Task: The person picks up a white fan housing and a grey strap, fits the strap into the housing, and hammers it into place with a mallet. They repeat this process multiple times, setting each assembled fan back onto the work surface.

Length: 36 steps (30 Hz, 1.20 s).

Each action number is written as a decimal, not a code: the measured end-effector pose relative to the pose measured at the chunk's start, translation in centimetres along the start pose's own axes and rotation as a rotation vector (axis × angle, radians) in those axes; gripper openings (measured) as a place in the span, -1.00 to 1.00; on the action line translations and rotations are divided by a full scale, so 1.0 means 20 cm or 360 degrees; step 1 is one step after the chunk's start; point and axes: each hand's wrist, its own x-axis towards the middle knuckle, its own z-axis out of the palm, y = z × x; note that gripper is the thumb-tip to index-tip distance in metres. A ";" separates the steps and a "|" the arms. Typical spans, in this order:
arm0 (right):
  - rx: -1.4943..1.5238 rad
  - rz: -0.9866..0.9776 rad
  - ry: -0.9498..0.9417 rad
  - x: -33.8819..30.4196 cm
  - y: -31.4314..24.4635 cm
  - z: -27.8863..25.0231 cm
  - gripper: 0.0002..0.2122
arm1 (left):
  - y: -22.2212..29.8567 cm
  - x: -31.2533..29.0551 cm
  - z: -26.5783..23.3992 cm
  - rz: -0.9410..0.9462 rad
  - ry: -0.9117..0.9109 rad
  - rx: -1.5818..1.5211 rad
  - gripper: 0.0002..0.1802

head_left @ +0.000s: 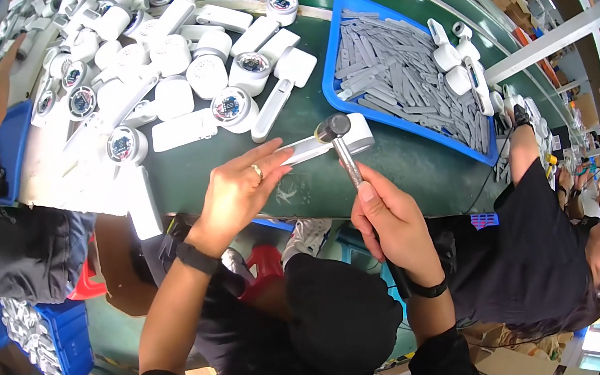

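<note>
My left hand [239, 188], with a ring on one finger, presses its fingers on the handle of a white plastic device [359, 131] that lies on the green table. In my right hand [394, 219] is a small mallet [347, 159] with a metal shaft and a dark round head. The mallet's head is over the device, near the joint of its handle and wider end. Whether the two touch cannot be told from here. Beyond my left hand lie several similar white devices, one with an open round end [234, 109] showing a circuit board.
A blue tray [330, 49] full of grey plastic strips [406, 69] stands to the right. A heap of white devices [120, 52] covers the far left. At the right edge a co-worker in a black shirt [522, 264] reaches onto the table. A blue crate [69, 346] with white parts stands lower left.
</note>
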 end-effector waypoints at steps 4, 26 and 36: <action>-0.0013 0.0053 0.0018 0.03 -0.04 0.01 -0.57 | 0.01 0.03 0.01 0.0033 0.0048 -0.0051 -0.71; -0.0087 0.0127 0.0035 0.12 0.09 0.07 -0.58 | -0.01 0.03 -0.01 0.0213 0.0052 0.0093 -0.73; 0.0244 -0.0326 0.0528 0.09 0.33 -0.23 -0.64 | 0.02 0.00 0.00 0.0215 0.0020 0.0192 -0.70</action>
